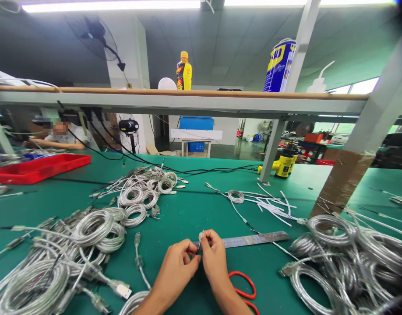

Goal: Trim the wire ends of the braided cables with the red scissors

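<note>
Two hands pinch one thin wire.

In the head view I see my left hand (pixel 176 264) and right hand (pixel 214 258) close together. Their fingers (pixel 192 250) are curled tight and pinch a thin wire (pixel 201 238) that sticks up between them, low over the green surface (pixel 194 210). A metal ruler (pixel 253 239) lies just behind. Red scissors (pixel 243 286) sit by my right wrist, and cable coils (pixel 96 227) lie off to the left.

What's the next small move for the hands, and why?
Probably lay the thin wire piece flat against the steel ruler. The left hand and right hand pinch it upright at the ruler's left end, and the red-handled scissors lie beside the right wrist.
</note>
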Demonstrator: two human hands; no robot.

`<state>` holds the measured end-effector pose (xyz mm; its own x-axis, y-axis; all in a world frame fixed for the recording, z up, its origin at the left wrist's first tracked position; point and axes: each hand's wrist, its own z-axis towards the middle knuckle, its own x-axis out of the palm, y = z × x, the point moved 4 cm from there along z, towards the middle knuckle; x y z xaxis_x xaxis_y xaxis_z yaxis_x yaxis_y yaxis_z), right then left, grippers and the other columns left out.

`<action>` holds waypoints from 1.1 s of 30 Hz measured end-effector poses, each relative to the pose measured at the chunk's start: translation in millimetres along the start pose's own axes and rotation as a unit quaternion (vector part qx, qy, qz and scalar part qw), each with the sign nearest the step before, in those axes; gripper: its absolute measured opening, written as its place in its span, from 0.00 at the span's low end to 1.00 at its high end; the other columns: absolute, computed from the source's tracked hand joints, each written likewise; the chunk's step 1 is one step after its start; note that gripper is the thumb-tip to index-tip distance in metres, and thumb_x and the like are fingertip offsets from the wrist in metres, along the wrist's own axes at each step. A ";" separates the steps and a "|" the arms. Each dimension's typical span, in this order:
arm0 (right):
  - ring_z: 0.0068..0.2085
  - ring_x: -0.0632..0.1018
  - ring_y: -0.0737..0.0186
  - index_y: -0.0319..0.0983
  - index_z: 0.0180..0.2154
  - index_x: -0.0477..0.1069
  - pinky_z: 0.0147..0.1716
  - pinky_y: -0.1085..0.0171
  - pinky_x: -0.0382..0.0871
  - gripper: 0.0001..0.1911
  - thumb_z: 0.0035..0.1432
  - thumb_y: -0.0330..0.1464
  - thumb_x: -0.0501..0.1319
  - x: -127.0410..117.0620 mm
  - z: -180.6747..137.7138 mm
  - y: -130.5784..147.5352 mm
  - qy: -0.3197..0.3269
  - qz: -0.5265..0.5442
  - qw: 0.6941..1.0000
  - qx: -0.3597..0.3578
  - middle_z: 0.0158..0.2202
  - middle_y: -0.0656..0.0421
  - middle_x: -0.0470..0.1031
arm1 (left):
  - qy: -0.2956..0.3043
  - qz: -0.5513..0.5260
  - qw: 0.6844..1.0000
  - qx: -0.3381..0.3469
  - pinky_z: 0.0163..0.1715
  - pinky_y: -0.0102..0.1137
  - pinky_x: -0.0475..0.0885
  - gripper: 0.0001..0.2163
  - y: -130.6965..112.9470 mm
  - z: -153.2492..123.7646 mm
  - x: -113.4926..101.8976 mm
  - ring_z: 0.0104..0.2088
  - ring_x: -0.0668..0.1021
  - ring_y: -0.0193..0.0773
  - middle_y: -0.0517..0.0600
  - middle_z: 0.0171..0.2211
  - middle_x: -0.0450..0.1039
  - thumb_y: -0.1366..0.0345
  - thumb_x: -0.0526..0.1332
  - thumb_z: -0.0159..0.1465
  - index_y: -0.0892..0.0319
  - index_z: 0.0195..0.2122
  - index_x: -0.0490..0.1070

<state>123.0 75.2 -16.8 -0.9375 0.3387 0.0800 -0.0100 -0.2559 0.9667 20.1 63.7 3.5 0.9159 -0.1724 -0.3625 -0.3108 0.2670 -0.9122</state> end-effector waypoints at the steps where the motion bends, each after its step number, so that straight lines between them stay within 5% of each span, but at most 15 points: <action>1: 0.21 0.60 0.69 0.38 0.20 0.59 0.22 0.70 0.55 0.10 0.48 0.35 0.54 0.0 -0.2 1.3 0.003 0.005 1.000 -0.002 0.18 0.66 0.57 | -0.004 -0.002 1.000 -0.004 0.14 0.22 0.58 0.02 0.5 0.8 -0.3 0.15 0.66 0.29 0.44 0.19 0.67 0.69 0.57 0.48 0.62 0.23 0.67; 18: 0.27 0.68 0.65 0.36 0.27 0.67 0.27 0.67 0.63 0.09 0.46 0.36 0.59 -6.0 -4.2 15.6 0.022 0.065 0.998 0.004 0.25 0.59 0.68 | -0.051 -0.046 0.997 -0.027 0.13 0.23 0.58 0.12 -2.7 4.4 -9.3 0.13 0.67 0.29 0.49 0.20 0.71 0.61 0.55 0.53 0.65 0.27 0.72; 28: 0.22 0.64 0.71 0.37 0.31 0.66 0.20 0.71 0.59 0.12 0.45 0.38 0.59 -3.8 -4.2 6.5 0.025 0.113 0.993 0.023 0.23 0.64 0.65 | -0.044 -0.087 0.995 -0.030 0.12 0.22 0.54 0.13 -0.2 5.6 -13.1 0.12 0.64 0.26 0.45 0.17 0.65 0.59 0.55 0.53 0.65 0.29 0.71; 33: 0.19 0.63 0.72 0.34 0.35 0.69 0.19 0.71 0.57 0.16 0.47 0.40 0.57 11.5 -13.9 6.3 0.147 0.125 0.980 0.049 0.21 0.62 0.66 | -0.080 -0.145 0.986 -0.009 0.11 0.22 0.53 0.12 2.1 8.7 -19.0 0.12 0.61 0.22 0.47 0.26 0.64 0.59 0.59 0.50 0.64 0.27 0.72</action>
<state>107.3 65.0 -13.2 -0.9663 -0.0022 0.2574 0.2524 -0.2054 0.9456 4.2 75.8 10.2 0.9949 -0.0868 -0.0518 -0.0326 0.2103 -0.9771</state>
